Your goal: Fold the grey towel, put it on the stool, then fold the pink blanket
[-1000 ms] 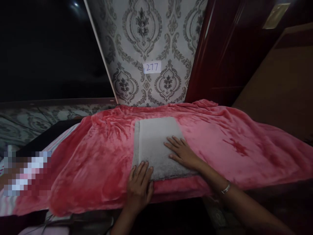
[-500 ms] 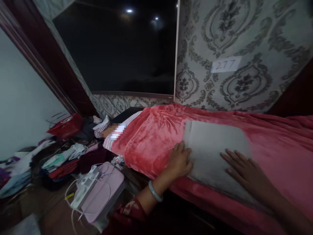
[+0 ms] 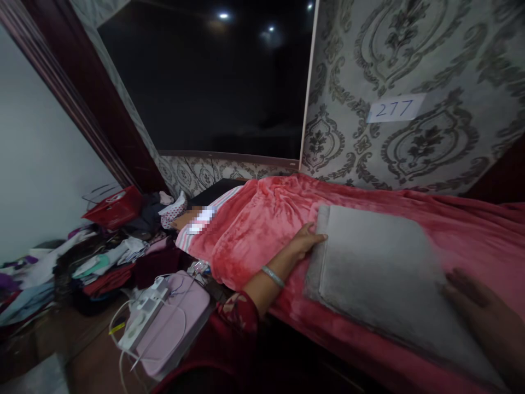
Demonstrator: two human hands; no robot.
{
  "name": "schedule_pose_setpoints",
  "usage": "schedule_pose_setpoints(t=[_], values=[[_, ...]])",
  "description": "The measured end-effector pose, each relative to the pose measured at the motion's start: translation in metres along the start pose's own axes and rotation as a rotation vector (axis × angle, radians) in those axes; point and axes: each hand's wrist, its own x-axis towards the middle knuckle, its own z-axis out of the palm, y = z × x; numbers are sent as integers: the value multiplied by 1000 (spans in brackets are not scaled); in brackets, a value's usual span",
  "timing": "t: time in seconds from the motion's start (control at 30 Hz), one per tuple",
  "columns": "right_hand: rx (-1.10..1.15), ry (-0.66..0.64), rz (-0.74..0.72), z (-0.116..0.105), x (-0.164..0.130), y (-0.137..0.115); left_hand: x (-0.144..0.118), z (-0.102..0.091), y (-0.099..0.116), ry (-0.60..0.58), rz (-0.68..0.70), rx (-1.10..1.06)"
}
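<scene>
A flat, grey folded cloth (image 3: 373, 262) with a soft, fuzzy-looking edge lies on a pinkish-red plush blanket (image 3: 262, 230). At its left edge is my left hand (image 3: 304, 241), a pale bangle on the wrist. The thumb crosses over the cloth's border, and the fingertips meet the edge, closed on it. My right hand (image 3: 471, 295) is at the cloth's right side, smeared by motion. Whether its fingers grip the edge cannot be made out.
A large dark television (image 3: 213, 82) hangs on the patterned wall, beside a paper marked 277 (image 3: 397, 108). To the left, a power strip (image 3: 145, 314) with cables rests on a pink stool (image 3: 176, 323). Piled clothes (image 3: 110, 268) and a red bag (image 3: 115, 208) lie beyond.
My left hand has gone from lying on the cloth's left part to its left edge. My right hand has slid rightward off the cloth's middle. The view has shifted slightly.
</scene>
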Motion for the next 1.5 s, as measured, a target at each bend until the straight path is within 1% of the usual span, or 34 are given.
schedule_pose_setpoints(t=[0.03,0.1,0.2,0.27,0.33,0.37,0.43,0.53,0.6,0.67,0.7,0.73,0.8,0.87,0.9,0.97,1.0,1.07,1.13,1.17,1.2,1.23,1.27,1.3,1.33,1.37,1.4,1.43,1.47,1.5], values=[[38,-16,14,-1,-1,-6,8,3,2,-4,13,-12],[106,-51,99,-2,-1,-18,22,11,6,-15,63,-1],[203,-96,212,-2,8,-27,36,21,11,11,89,109],[246,-150,233,0,17,-30,41,26,15,29,74,168],[264,-196,221,3,27,-33,45,29,21,30,76,192],[268,-200,196,5,31,-36,46,30,24,31,84,198],[276,-163,103,10,38,-44,48,30,35,36,113,215],[311,-96,-54,18,43,-64,48,22,63,41,174,231],[350,-94,-149,23,43,-82,47,10,85,36,248,243],[381,-110,-235,30,42,-96,45,-6,104,27,362,263],[392,-120,-268,34,40,-100,44,-14,111,29,395,277],[398,-136,-286,40,39,-101,44,-23,113,40,398,308],[406,-197,-264,57,35,-95,42,-41,108,85,321,402],[400,-274,-187,78,31,-79,40,-55,90,129,223,498],[388,-301,-152,89,29,-70,40,-61,79,145,200,540],[363,-322,-123,105,25,-54,40,-69,60,171,212,614],[359,-321,-127,110,24,-48,41,-71,54,186,231,653],[384,-331,-151,111,22,-43,42,-71,48,221,263,724],[404,-360,-173,102,21,-43,37,-68,48,256,269,760],[385,-361,-189,95,21,-44,30,-64,49,275,298,808],[339,-342,-213,88,21,-45,21,-58,48,285,357,879],[272,-304,-250,80,21,-48,8,-51,46,274,444,967],[194,-253,-305,73,20,-50,-8,-42,42,233,570,1085],[118,-206,-379,67,19,-54,-27,-32,36,144,707,1155],[51,-181,-468,64,17,-58,-46,-21,27,7,817,1203],[-5,-191,-568,62,15,-64,-65,-9,18,-144,914,1250],[-56,-238,-667,64,14,-70,-82,2,8,-280,978,1303],[-111,-316,-752,67,13,-76,-97,12,-3,-363,1008,1350],[-173,-411,-813,72,14,-82,-109,20,-15,-400,1014,1394],[-243,-509,-849,78,16,-88,-117,27,-26,-392,1020,1431]])
